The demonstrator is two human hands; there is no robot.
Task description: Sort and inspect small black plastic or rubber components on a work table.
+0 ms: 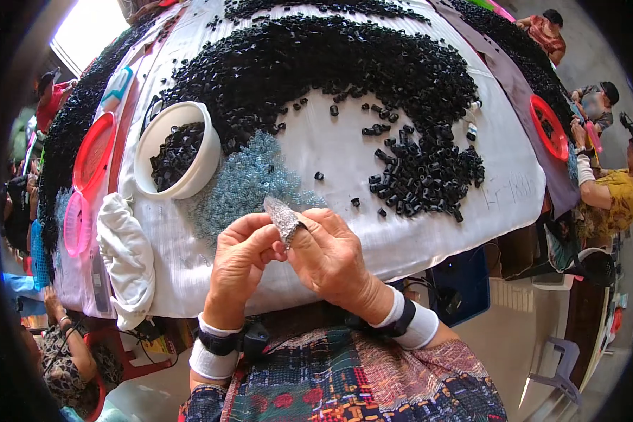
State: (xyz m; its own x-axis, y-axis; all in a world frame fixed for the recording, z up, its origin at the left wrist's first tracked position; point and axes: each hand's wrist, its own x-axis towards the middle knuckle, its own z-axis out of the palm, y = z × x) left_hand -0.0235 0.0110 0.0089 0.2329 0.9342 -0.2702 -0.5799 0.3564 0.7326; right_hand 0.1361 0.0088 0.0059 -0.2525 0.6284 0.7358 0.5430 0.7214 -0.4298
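Observation:
Both hands meet at the table's near edge, fingertips almost touching. My left hand [238,264] is closed in a pinch, and what it holds, if anything, is too small to make out. My right hand [330,257] is closed too; a small black piece [302,226] shows between its fingers. A grey, rough-textured finger cover [281,214] sticks up where the hands meet; it seems to be on a right-hand finger. Just beyond lies a pile of small clear bluish rings [250,186]. Behind it and to the right spread many small black plastic parts [429,172].
A white bucket [202,169] with black parts stands left of the pile. A crumpled white cloth [125,253], a red basket [95,151] and a pink basket [77,224] lie farther left. Another red basket [549,126] is at right. A blue crate [464,285] stands below the table edge. Other people sit around.

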